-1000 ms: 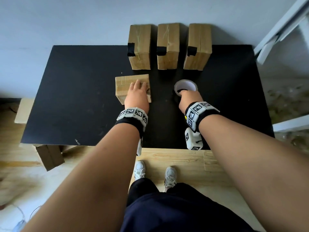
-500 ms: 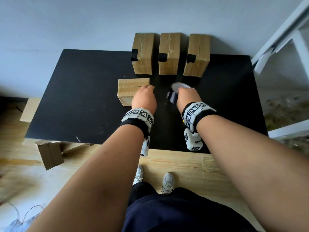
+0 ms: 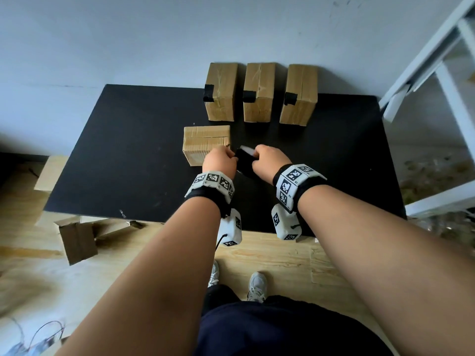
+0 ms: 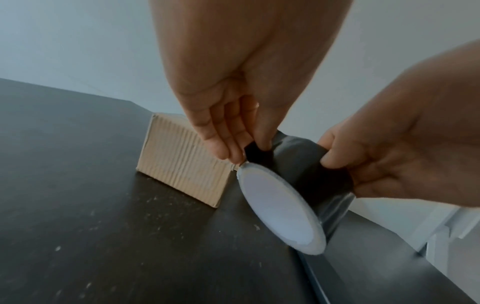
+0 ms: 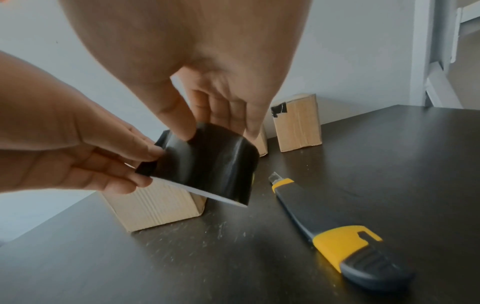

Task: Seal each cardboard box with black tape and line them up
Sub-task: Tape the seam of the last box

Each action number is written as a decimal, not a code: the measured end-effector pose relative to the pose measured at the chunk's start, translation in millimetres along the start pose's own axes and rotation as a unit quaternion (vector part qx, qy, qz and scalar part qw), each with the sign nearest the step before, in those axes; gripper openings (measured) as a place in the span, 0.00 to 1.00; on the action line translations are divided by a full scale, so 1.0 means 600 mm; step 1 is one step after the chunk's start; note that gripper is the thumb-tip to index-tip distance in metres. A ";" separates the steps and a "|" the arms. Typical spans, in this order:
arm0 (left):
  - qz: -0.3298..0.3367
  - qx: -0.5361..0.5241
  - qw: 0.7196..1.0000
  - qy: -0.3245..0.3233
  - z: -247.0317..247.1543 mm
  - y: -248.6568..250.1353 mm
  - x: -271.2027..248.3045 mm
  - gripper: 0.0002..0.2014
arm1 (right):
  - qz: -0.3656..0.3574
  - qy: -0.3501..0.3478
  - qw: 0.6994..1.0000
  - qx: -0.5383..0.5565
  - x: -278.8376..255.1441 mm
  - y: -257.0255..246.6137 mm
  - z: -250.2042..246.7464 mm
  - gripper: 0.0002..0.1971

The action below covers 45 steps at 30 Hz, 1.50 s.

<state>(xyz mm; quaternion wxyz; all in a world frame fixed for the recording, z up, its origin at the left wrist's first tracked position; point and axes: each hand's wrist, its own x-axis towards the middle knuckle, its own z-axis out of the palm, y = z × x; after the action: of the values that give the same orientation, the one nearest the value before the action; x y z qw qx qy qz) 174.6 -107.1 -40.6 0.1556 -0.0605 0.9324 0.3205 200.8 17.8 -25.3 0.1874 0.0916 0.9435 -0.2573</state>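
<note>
Black tape roll (image 3: 244,163) is held above the black table (image 3: 128,163) between both hands. Only the right wrist view shows a yellow utility knife (image 5: 335,228) lying below the right hand (image 3: 270,161), which grips the roll. The left hand (image 3: 219,161) pinches the loose tape end (image 4: 255,154). Just beyond it lies an unsealed box (image 3: 207,143); farther off stand three taped boxes (image 3: 259,92) in a row.
</note>
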 end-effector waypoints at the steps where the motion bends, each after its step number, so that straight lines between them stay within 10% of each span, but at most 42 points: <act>1: -0.005 0.000 1.000 -0.003 0.001 -0.003 -0.001 0.07 | 0.003 -0.015 1.000 0.005 0.000 0.000 0.004 0.15; 45: -0.001 0.008 1.000 0.014 -0.040 -0.036 0.034 0.08 | 0.019 0.011 0.994 -0.107 0.090 -0.035 0.003 0.18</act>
<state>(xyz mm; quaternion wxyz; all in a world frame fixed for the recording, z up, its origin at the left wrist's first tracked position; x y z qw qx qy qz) 154.2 -139.4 -41.8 0.1430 -0.0647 0.9370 0.3122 146.2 3.3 -39.0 0.1901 0.0914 0.9659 -0.1502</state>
